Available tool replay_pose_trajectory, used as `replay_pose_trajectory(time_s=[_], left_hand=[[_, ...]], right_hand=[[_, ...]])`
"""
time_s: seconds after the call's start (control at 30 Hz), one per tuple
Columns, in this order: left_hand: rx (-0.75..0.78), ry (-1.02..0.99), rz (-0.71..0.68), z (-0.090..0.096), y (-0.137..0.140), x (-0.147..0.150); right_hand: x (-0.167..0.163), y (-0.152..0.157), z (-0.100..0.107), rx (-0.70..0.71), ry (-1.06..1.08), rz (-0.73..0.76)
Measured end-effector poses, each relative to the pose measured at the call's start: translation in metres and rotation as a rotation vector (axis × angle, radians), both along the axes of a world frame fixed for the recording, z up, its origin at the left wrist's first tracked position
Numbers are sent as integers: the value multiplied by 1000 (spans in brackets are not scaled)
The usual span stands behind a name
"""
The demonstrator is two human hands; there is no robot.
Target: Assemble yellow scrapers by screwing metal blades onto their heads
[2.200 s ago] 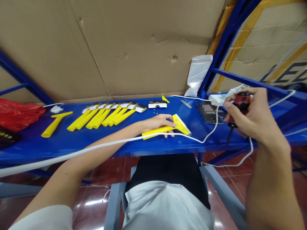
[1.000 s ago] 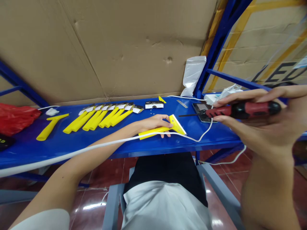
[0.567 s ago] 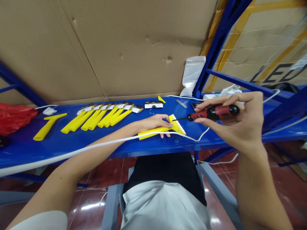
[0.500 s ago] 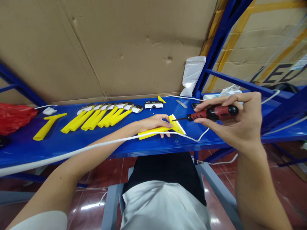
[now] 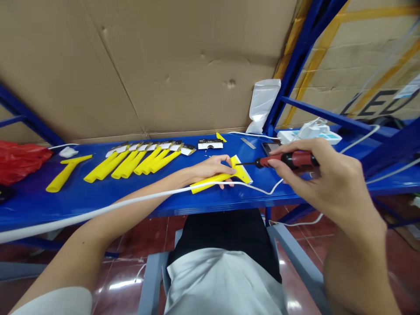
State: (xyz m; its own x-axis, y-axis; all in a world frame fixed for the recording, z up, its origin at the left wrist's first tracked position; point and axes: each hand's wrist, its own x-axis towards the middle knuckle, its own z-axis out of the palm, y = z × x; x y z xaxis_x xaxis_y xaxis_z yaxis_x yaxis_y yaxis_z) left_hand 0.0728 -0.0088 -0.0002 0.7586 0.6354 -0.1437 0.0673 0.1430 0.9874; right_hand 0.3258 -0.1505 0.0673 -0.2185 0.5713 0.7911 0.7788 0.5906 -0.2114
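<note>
My left hand [image 5: 216,168] is closed around the neck of a yellow scraper [image 5: 207,183], which lies with its wide head to the right on the blue shelf [image 5: 164,199]. A thin metal edge runs along that head. In my right hand [image 5: 331,179] is a red and black screwdriver [image 5: 288,161], held nearly level. Its dark shaft reaches left, and the tip meets the scraper's head close to my left thumb. Whether a screw sits under the tip is too small to see. A white cable [image 5: 157,192] crosses in front of the scraper's handle.
Several yellow scrapers [image 5: 131,165] with card sleeves lie in a row at left, beside a bare yellow handle [image 5: 64,176]. Behind my hands are a card sleeve [image 5: 210,143], a flat blade [image 5: 248,143] and a yellow piece [image 5: 221,137]. A red bag [image 5: 22,162] sits far left.
My right hand has turned around the screwdriver's handle, its back now rolled upward and the wrist further right. The screwdriver tip stays at the scraper's head. My left hand barely moves.
</note>
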Motion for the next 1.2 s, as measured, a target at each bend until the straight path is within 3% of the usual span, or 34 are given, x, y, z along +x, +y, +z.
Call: replay_pose_trajectory(time_s=[0.13,0.3,0.57,0.83,1.03,1.2], left_hand=[[-6,-19,10,1,-1,1],[-14,-30,24,-1,0,0],[-28,-19,66,6,-5,0],[-37,-43,54,3,-2,0],[-42,-91,59,1,-3,0],[-48,-95,65,-2,-2,0]], right_hand=[[-2,-4,3,-78,-44,231],[0,-3,3,-44,-42,113],[19,-2,7,-173,-46,191],[20,17,-5,61,-6,33],[22,17,-3,-112,85,178],[22,19,-6,35,22,133]])
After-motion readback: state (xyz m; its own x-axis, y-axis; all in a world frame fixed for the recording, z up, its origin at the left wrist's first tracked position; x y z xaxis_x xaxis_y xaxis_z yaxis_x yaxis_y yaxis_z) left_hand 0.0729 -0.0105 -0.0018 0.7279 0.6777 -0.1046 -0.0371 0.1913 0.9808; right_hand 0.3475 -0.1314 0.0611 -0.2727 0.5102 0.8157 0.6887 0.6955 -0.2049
